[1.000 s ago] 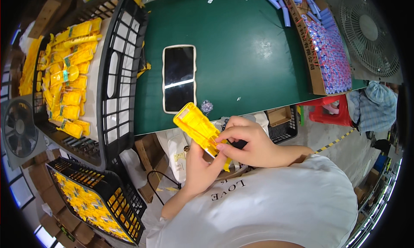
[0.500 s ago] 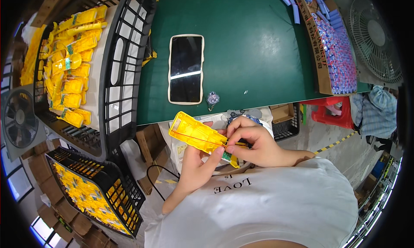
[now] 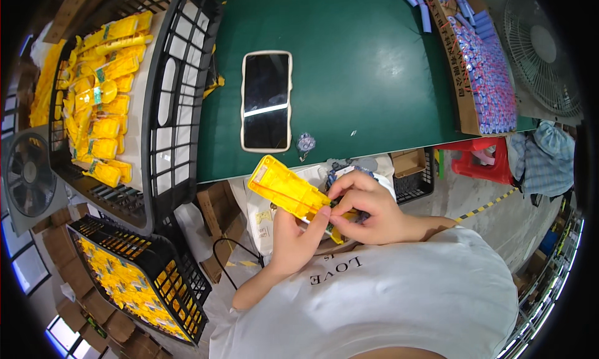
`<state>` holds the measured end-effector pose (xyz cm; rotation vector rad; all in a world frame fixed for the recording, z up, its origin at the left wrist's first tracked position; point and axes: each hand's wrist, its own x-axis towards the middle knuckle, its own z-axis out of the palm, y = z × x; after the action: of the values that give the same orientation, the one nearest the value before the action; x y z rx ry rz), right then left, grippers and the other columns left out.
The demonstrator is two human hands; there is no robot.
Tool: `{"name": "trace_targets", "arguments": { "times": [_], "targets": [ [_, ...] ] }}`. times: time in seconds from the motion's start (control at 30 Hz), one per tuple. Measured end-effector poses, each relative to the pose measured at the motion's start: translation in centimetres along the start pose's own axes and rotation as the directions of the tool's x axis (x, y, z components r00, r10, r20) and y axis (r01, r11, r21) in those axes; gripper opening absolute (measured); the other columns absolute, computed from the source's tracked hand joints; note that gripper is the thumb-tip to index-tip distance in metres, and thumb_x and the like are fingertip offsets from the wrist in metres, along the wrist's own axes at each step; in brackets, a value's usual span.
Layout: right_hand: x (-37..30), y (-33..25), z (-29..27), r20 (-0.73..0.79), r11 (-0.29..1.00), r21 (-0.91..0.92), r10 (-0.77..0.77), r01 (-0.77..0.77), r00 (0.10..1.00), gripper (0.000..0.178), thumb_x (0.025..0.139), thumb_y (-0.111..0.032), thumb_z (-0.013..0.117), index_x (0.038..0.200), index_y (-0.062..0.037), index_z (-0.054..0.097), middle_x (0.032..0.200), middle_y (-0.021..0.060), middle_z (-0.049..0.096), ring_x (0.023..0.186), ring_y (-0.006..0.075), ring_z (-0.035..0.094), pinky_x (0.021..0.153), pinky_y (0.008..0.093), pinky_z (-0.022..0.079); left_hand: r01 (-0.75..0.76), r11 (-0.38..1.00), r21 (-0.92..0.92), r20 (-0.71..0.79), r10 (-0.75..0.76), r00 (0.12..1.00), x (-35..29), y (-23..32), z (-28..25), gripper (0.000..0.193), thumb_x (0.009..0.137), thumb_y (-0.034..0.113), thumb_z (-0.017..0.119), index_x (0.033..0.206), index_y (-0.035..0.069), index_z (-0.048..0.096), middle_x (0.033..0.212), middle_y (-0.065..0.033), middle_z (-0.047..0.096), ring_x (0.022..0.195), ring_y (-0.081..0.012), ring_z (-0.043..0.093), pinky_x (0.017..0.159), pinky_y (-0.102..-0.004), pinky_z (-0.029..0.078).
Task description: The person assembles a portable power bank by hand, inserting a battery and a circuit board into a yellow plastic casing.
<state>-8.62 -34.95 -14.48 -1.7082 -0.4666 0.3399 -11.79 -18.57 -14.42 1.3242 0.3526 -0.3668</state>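
Note:
My left hand (image 3: 298, 236) grips a long yellow plastic housing (image 3: 286, 189) from below, holding it tilted just off the near edge of the green table (image 3: 368, 78). My right hand (image 3: 365, 207) pinches at the lower right end of the same housing, fingers closed on a small part there that I cannot make out. Both hands are close in front of my white shirt.
A smartphone (image 3: 266, 100) lies face up on the table. A cardboard box of blue cylindrical cells (image 3: 483, 59) stands at right. Black crates of yellow parts (image 3: 103, 91) sit left, another crate (image 3: 134, 278) on the floor. Fans stand at the far left (image 3: 28, 175) and top right (image 3: 540, 47).
The yellow housing and both hands have shifted slightly lower in view; the grip looks the same. The view has tilted a little.

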Motion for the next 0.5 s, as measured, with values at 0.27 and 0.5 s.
{"name": "trace_targets", "arguments": {
  "times": [0.27,0.5],
  "targets": [
    [6.0,2.2,-7.3,-0.621,0.996,-0.088,-0.057,0.002,0.782,0.016,0.076,-0.004,0.060,0.091,-0.0024,0.056,0.087,0.0070,0.057,0.083,0.0172,0.055,0.074,0.0288,0.043,0.007,0.998,0.060,-0.008,-0.007,1.000,-0.3,0.0,0.1,0.027,0.083,0.003,0.057,0.106,-0.002,0.044,0.096,-0.0082,0.055,0.085,-0.0121,0.054,0.074,-0.0249,0.044],
    [18.6,8.6,-22.1,-0.641,0.292,-0.768,-0.321,-0.570,0.698,0.020,0.079,-0.010,0.054,0.096,-0.0003,0.058,0.096,0.0168,0.060,0.086,0.0295,0.060,0.073,0.0395,0.048,0.007,0.997,0.080,0.071,-0.013,0.997,0.0,0.7,0.6,0.024,0.084,0.002,0.055,0.104,-0.002,0.044,0.097,-0.0094,0.058,0.085,-0.0116,0.056,0.070,-0.0228,0.046]
  ]
}}
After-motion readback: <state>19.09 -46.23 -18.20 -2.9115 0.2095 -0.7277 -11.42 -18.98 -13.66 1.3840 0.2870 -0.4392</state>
